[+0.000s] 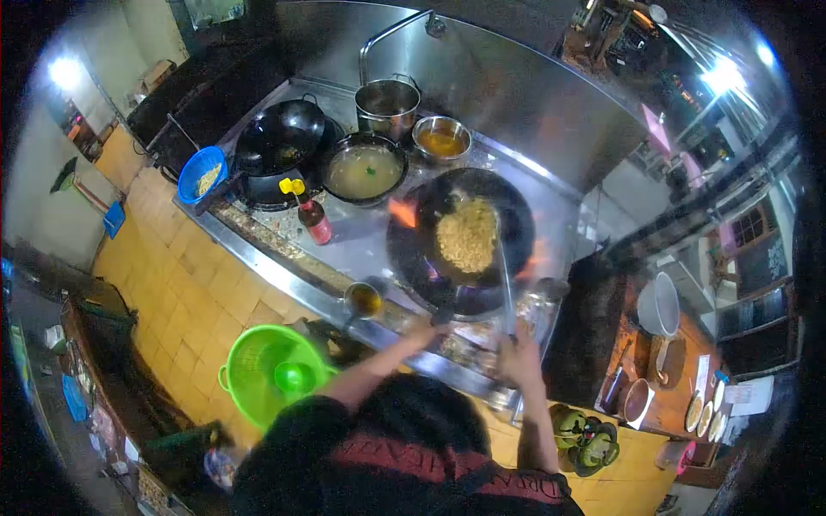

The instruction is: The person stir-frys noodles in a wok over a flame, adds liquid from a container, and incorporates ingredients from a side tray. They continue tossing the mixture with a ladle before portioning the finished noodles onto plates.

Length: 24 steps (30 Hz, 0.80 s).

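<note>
A black wok [514, 202] stands over the stove with orange flames at its sides. Yellow-brown food [465, 236], perhaps noodles, lies heaped inside it. My left hand [422, 333] is closed at the wok's near side, around its dark handle [443, 310]. In my right hand [519, 357] is the shaft of a long-handled metal wok utensil [506, 279], which reaches into the food; its head is hidden or blurred, so ladle or spatula cannot be told. A small cup of brown liquid [364, 300] is on the counter edge left of my left hand.
Left of the wok are a red-labelled bottle [316, 222], a pan of cloudy broth [366, 170], a second wok [280, 142] and a blue basket [202, 175]. Behind stand a tall pot [387, 103] and a metal bowl [441, 138]. A green basket [258, 361] sits lower left.
</note>
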Available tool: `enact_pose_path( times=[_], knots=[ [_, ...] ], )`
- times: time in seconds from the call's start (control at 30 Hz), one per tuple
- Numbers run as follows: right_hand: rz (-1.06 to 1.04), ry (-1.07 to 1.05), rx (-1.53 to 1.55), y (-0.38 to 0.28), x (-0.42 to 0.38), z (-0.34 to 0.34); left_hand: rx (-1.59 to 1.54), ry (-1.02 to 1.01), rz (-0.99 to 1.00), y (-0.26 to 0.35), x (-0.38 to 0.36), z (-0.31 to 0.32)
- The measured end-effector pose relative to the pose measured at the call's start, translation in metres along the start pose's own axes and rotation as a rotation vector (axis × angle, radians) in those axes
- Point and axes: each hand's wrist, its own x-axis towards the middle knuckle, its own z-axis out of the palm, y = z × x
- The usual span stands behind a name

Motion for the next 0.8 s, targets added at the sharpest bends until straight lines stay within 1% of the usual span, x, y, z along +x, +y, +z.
enact_pose_path(
  times=[0.03,0.07,0.1,0.13,0.17,0.2,0.23,0.27,0.3,0.33,0.37,0.43,0.47,0.5,0.53,0.57,0.6,0.63,0.67,0.7,0.73,0.77,0.8],
  knots=[
    [0.004,0.001,-0.001,-0.017,-0.005,-0.022,-0.038,-0.042,-0.010,0.002,0.000,0.000],
    [0.106,-0.138,-0.141,-0.035,-0.009,-0.046,-0.037,-0.044,-0.009,0.004,0.001,-0.003],
    [0.209,-0.276,-0.281,-0.043,-0.012,-0.058,0.047,-0.075,0.001,0.009,0.000,-0.006],
    [0.212,-0.273,-0.282,-0.044,-0.013,-0.059,0.131,-0.108,0.010,0.014,0.000,-0.007],
    [0.210,-0.308,-0.418,-0.045,-0.015,-0.059,0.132,-0.112,0.012,0.029,-0.007,-0.006],
    [0.208,-0.343,-0.553,-0.048,-0.017,-0.057,-0.121,-0.172,-0.084,0.051,-0.019,-0.004],
    [0.313,-0.288,-0.523,-0.058,-0.014,-0.041,-0.373,-0.230,-0.184,0.063,-0.026,-0.003],
    [0.320,-0.287,-0.520,-0.048,-0.007,-0.014,-0.368,-0.235,-0.188,0.054,-0.015,-0.002],
    [0.325,-0.299,-0.466,-0.026,0.005,0.022,-0.421,-0.298,-0.269,0.036,0.007,0.000],
    [0.331,-0.312,-0.411,-0.014,0.010,0.040,-0.473,-0.360,-0.352,0.026,0.018,0.002],
    [0.336,-0.311,-0.406,-0.015,0.006,0.029,-0.199,-0.287,-0.282,0.042,0.010,0.002],
    [0.255,-0.379,-0.229,-0.030,-0.001,-0.025,-0.492,-0.105,-0.083,0.132,-0.077,0.032],
    [0.150,-0.385,-0.138,-0.052,-0.007,-0.061,-0.348,0.041,-0.357,0.106,-0.057,0.052],
    [0.114,-0.424,-0.232,-0.045,-0.009,-0.080,-0.689,-0.133,-0.265,0.145,-0.097,0.061],
    [0.248,-0.460,-0.293,-0.069,-0.014,-0.097,-0.700,-0.298,-0.248,0.196,-0.134,0.053],
    [0.206,-0.431,-0.343,-0.064,-0.018,-0.096,-0.732,-0.404,-0.363,0.210,-0.152,0.046],
    [0.167,-0.400,-0.391,-0.057,-0.022,-0.095,-0.759,-0.511,-0.480,0.213,-0.161,0.040],
    [0.170,-0.399,-0.386,-0.054,-0.020,-0.091,-0.719,-0.486,-0.541,0.193,-0.149,0.035],
    [0.118,-0.420,-0.345,-0.049,-0.022,-0.086,-0.658,-0.514,-0.520,0.181,-0.136,0.026],
    [0.067,-0.446,-0.308,-0.044,-0.028,-0.082,-0.625,-0.472,-0.568,0.162,-0.114,0.011],
    [0.075,-0.456,-0.308,-0.041,-0.033,-0.081,-0.609,-0.452,-0.590,0.143,-0.102,0.008],
    [0.029,-0.420,-0.318,-0.038,-0.035,-0.079,-0.594,-0.432,-0.611,0.123,-0.089,0.005],
    [-0.019,-0.376,-0.327,-0.036,-0.035,-0.077,-0.385,-0.282,-0.414,0.100,-0.089,0.015]
  ],
)
